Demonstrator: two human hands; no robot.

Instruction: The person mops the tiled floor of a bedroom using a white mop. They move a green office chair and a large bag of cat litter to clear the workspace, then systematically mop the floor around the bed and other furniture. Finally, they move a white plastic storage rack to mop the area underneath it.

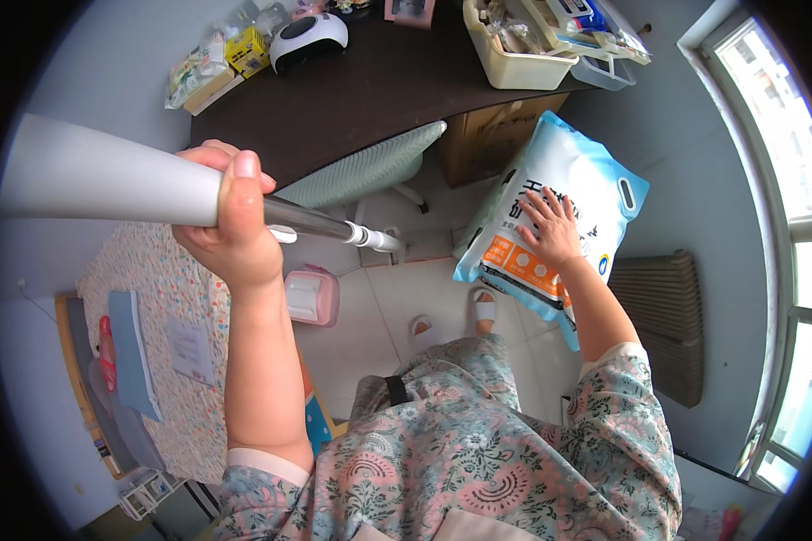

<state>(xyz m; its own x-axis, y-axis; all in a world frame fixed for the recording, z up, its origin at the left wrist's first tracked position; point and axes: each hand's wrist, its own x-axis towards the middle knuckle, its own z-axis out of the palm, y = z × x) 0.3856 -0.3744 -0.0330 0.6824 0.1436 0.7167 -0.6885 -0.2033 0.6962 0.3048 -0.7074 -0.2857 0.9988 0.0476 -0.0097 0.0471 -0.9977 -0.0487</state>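
Observation:
My left hand (236,212) is closed around a long pole with a thick white grip (108,171). From the fist, its thin silver shaft (309,219) runs to a white collar low over the floor; I cannot make out what is at its far end. My right hand (550,227) lies flat with fingers spread on a large blue and white plastic bag (595,171). The bag is bulky, with an orange panel, dark print and a cut-out carrying hole at its upper right corner. It leans at a tilt in front of a cardboard box (487,135).
Ahead is a dark desk (388,81) with a cream bin (514,68) and a white rounded device (309,41). A light green chair seat (361,167) juts out below. A pink container (311,296) sits on the tiles, a bed (189,298) at left, a radiator (663,325) at right.

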